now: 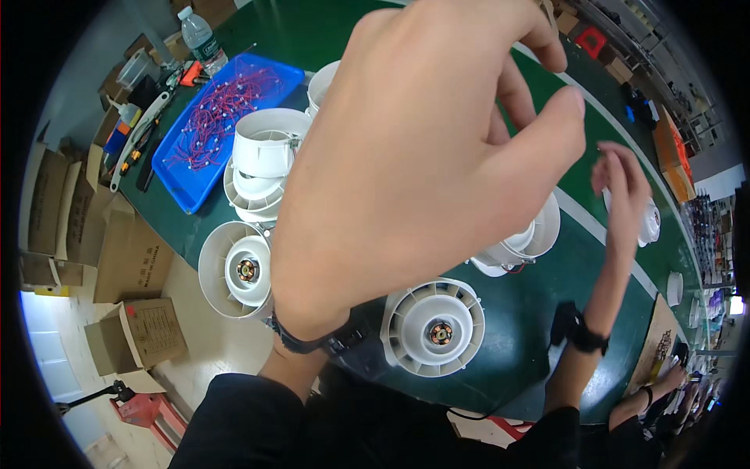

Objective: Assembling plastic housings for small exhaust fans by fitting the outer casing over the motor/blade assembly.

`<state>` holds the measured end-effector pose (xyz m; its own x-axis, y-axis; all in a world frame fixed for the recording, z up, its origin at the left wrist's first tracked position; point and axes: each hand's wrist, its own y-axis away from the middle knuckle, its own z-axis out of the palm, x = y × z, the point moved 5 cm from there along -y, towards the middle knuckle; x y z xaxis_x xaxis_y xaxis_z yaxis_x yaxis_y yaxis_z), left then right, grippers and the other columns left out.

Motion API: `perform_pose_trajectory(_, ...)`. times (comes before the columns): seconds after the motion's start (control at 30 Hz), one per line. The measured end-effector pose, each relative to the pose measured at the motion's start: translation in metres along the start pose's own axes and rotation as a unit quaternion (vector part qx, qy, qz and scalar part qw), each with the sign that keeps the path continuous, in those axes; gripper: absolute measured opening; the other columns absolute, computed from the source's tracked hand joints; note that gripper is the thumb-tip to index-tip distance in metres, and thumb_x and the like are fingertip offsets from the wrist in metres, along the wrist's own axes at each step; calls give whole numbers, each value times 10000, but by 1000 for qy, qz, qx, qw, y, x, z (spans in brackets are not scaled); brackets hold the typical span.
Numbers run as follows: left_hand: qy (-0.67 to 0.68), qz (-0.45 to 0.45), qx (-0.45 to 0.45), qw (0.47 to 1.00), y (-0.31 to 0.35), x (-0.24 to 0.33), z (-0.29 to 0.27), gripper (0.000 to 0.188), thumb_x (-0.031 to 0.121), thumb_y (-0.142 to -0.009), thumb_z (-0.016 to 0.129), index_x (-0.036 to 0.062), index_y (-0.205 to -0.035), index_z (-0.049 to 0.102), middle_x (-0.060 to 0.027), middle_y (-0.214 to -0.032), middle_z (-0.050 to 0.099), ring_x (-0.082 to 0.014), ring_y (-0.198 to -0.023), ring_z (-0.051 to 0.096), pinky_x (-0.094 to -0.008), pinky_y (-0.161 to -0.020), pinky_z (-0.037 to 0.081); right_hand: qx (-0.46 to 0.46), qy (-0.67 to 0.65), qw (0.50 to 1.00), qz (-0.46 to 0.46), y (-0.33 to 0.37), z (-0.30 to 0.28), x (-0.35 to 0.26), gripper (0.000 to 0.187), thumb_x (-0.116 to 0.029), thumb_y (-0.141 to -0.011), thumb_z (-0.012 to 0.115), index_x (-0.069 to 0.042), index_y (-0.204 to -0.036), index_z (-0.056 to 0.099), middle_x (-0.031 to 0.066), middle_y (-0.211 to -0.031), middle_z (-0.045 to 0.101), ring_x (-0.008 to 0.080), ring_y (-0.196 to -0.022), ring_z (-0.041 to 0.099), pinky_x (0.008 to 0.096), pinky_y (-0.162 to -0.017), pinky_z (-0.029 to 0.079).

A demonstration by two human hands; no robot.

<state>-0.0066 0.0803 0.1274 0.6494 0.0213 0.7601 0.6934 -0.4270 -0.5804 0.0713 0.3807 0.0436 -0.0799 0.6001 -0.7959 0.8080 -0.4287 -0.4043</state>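
Two coil-centred white housings (441, 356), one blue tray (186, 184); left hand (445, 133), right hand (624, 178): cannot tell grip.

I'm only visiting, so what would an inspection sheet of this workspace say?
Surface: green table with white lines.
Job's things: several white round housings, at least two with copper-coloured centres.
Clutter: clear bottle beside a blue tray.
Grip: left hand close to the camera, hold unclear; right hand blurred, near a white part, contact unclear.
Cables: tangled red wires in the tray.
Surroundings: cardboard boxes at left; another person's hand at lower right.
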Motion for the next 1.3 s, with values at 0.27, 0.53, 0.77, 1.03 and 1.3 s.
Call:
perform_pose_trajectory(0.27,-9,-72,14,997,15,8,2,212,133,-881,668,-14,-1034,660,-37,-756,664,-49,-672,583,-170,-562,430,-450,135,883,-4,146,85,-69,437,-175,-834,665,12,-1223,595,132,-674,641,251,-543,636,339,-512,471)
perform_pose_trajectory(0.53,8,-45,31,998,-2,13,-8,206,127,-891,652,-18,-1037,656,-41,-753,660,-54,-662,574,-179,-583,434,-478,52,867,135,161,87,-30,536,-137,-855,616,28,-1350,497,144,-606,615,246,-518,629,349,-530,487)
perform_pose_trajectory(0.77,12,-41,45,998,-2,7,-24,220,128,-915,629,-39,-1058,642,-56,-748,655,-63,-663,564,-198,-611,432,-495,-83,832,237,171,85,-20,520,-106,-903,572,-21,-1407,473,84,-587,631,135,-485,612,274,-503,491)
perform_pose_trajectory(1.03,-32,-71,115,990,-2,15,-29,206,119,-912,628,-22,-1060,657,-52,-742,650,-66,-650,558,-194,-606,427,-230,-93,934,257,132,-67,-60,712,-46,-722,701,47,-1390,474,51,-591,668,99,-439,601,229,-420,464)
perform_pose_trajectory(1.3,41,-6,51,998,-3,2,-26,168,114,-897,646,-9,-1010,661,-30,-718,651,-55,-656,587,-188,-591,445,-83,-116,970,195,5,-81,44,608,-189,-923,501,-6,-1479,337,138,-807,680,134,-475,607,233,-384,493)
